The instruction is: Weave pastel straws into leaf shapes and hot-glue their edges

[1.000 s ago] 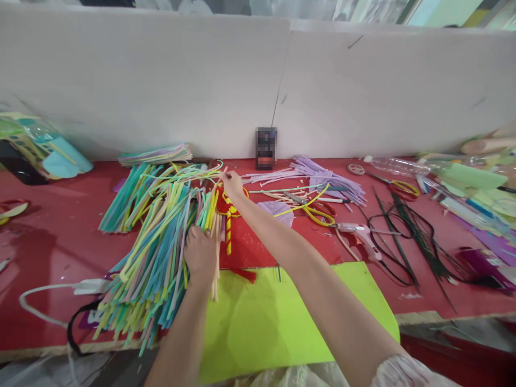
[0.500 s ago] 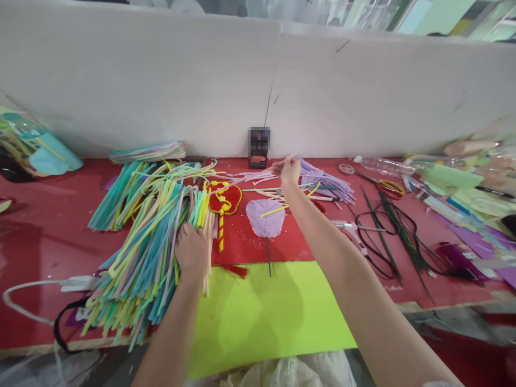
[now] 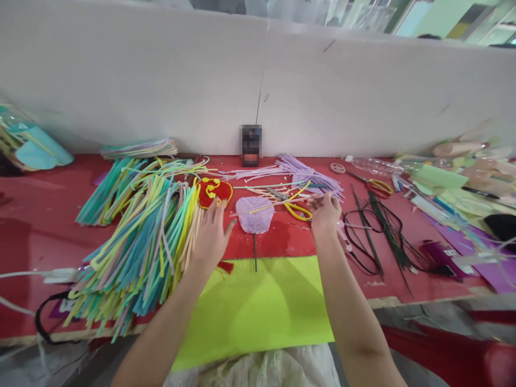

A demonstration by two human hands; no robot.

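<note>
My left hand (image 3: 210, 232) hovers with fingers stretched and apart by a red ornament with yellow trim (image 3: 221, 194), partly covering it. My right hand (image 3: 325, 214) is closed, pinching the end of a pale lilac pipe cleaner (image 3: 291, 201) that stretches leftward. Between the hands lies a lilac leaf-shaped piece of joined pipe cleaners (image 3: 258, 221) on a dark green stem (image 3: 255, 252). A thin yellow strip (image 3: 262, 208) crosses it. Yellow-handled scissors (image 3: 298, 210) lie just left of my right hand, beneath the pipe cleaner.
A big heap of multicoloured pipe cleaners (image 3: 137, 252) covers the left side. Lilac pipe cleaners (image 3: 318, 174) lie behind my right hand. On the right are a glue gun (image 3: 345, 236), its black cord, green wires (image 3: 387, 231) and more scissors (image 3: 379, 186). A phone (image 3: 250, 146) leans on the wall.
My right hand has come nearer and rightward from the lilac bunch, now with a pipe cleaner. My left hand has left the multicoloured heap, moving up and right, fingers spread. The view has shifted slightly.
</note>
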